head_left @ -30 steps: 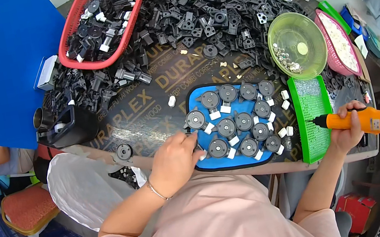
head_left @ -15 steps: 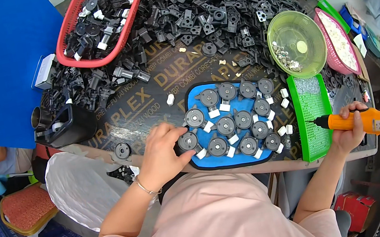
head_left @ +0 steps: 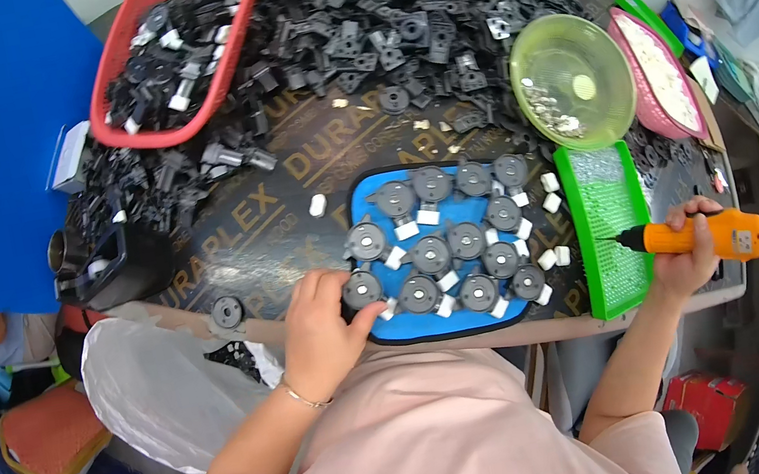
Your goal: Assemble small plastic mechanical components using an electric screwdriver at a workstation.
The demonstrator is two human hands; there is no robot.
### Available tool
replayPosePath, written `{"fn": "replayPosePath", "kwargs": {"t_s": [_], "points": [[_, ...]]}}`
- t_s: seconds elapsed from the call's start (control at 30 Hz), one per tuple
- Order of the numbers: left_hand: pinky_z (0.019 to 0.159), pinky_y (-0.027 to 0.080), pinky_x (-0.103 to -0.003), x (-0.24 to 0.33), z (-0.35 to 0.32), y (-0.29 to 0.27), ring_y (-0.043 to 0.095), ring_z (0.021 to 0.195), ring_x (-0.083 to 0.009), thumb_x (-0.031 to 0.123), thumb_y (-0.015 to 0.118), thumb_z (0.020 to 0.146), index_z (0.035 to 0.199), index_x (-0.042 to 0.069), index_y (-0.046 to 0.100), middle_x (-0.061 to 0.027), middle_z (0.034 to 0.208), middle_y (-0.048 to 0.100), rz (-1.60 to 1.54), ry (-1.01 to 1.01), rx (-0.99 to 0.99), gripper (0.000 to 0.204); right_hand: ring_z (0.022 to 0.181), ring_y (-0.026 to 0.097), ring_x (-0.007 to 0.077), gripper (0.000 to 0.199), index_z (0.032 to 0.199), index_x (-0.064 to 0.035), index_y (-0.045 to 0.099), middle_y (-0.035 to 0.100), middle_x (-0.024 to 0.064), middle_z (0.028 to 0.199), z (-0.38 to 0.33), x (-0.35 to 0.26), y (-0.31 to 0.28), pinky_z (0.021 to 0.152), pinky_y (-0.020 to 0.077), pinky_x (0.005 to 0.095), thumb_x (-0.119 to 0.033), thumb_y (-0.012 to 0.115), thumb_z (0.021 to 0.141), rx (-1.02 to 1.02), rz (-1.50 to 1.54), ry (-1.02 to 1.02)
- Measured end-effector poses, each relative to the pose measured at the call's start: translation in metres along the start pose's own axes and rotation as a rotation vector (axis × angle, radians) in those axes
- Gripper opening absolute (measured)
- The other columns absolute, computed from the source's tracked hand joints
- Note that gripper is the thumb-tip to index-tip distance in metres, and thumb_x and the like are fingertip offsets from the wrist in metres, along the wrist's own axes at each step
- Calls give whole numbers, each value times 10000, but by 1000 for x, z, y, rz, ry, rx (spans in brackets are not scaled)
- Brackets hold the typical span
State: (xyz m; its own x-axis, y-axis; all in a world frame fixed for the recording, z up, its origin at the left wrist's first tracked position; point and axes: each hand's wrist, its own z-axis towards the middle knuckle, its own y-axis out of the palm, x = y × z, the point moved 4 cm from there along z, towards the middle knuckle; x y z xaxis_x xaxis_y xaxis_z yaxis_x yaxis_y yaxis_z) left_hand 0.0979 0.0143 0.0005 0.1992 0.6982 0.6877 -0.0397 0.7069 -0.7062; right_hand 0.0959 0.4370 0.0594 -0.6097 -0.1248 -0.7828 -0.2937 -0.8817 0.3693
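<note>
While the left hand (head_left: 320, 334) rests at the near left corner of the blue rectangular foam tray (head_left: 454, 315), its thumb and fingers pinch one round black plastic disc part (head_left: 361, 290) seated there. The tray holds about a dozen such discs in rows, each with a small white block beside it. The right hand (head_left: 683, 260) is wrapped fully around an orange electric screwdriver (head_left: 699, 234), whose tip points left over the green rectangular plastic tray (head_left: 609, 227), which is filled with small pale screws. Farther off, a yellow-green round bowl (head_left: 572, 79) holds a few small metal pieces, and a pink oval basket (head_left: 658, 72) on its right holds white pieces. At the far left, a red mesh basket (head_left: 134, 97) is filled with black parts, beside a large loose heap of black plastic parts (head_left: 391, 16).
</note>
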Motion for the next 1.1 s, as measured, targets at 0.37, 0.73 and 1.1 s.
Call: {"fn": "replayPosePath", "kwargs": {"t_s": [0.37, 0.73, 1.1], "points": [[717, 512, -276, -14, -2, 9, 604, 843, -184, -8, 764, 649, 1064, -36, 579, -121, 998, 589, -136, -48, -37, 455, 623, 530, 170, 192, 947, -4, 505, 548, 107, 827, -6, 5, 3, 588, 450, 273, 22, 592, 779, 246, -215, -98], [723, 478, -301, -15, 1, 16, 593, 851, -244, 41, 786, 622, 1054, -36, 596, -144, 996, 611, -214, -56, -23, 478, 627, 534, 173, 210, 965, -14, 494, 548, 110, 840, 6, 10, -3, 580, 456, 283, 33, 584, 781, 236, -241, -182], [777, 500, -266, -19, 1, 13, 590, 928, -184, -29, 768, 634, 1087, -51, 591, -132, 1079, 579, -190, -53, -64, 487, 611, 525, 170, 198, 962, -15, 489, 543, 110, 831, 9, 14, -7, 577, 454, 280, 32, 577, 792, 235, -260, -169]]}}
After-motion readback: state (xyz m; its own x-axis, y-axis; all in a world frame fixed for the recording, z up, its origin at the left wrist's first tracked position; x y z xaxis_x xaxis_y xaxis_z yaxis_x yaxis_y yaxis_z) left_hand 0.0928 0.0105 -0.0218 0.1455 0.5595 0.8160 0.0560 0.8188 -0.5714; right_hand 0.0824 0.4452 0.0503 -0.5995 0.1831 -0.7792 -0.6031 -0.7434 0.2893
